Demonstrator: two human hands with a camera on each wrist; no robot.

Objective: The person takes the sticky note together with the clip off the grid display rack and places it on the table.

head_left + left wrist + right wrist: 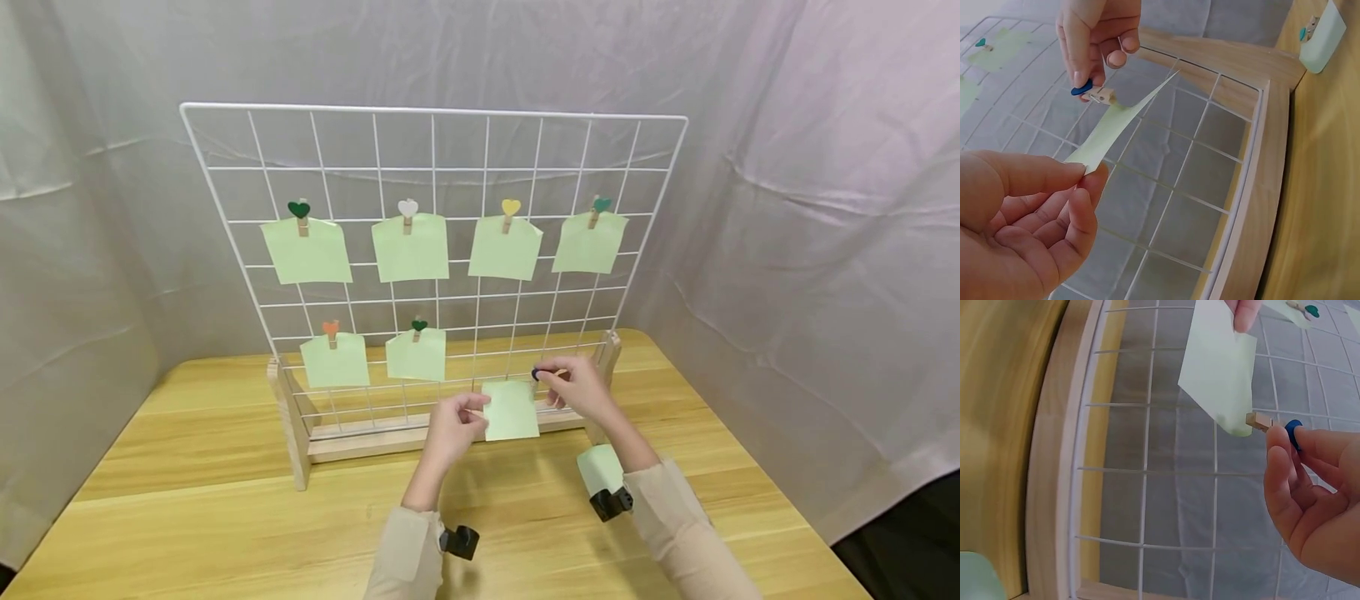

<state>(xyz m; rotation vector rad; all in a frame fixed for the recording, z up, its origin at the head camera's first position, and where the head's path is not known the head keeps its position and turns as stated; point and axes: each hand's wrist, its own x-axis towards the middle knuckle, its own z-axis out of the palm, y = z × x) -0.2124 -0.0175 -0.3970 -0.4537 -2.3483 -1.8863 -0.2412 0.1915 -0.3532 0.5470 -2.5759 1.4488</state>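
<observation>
A pale green paper note [512,410] is pinched at its left edge between the thumb and fingers of my left hand [453,427]. My right hand [577,385] pinches a small wooden clothespin [1260,421] topped with a dark blue heart [1081,88]. The clothespin's tip meets the note's upper right edge; whether it bites the paper I cannot tell. Both hands are in front of the lower right part of a white wire grid [433,109]. In the right wrist view only a left fingertip [1247,314] shows on the note.
The grid stands in a wooden base [367,447] on a wood-grain table [225,525]. Several green notes [307,254] hang on it from heart clothespins, in two rows. Another green note [600,468] lies by my right forearm. Grey cloth [480,50] surrounds the table.
</observation>
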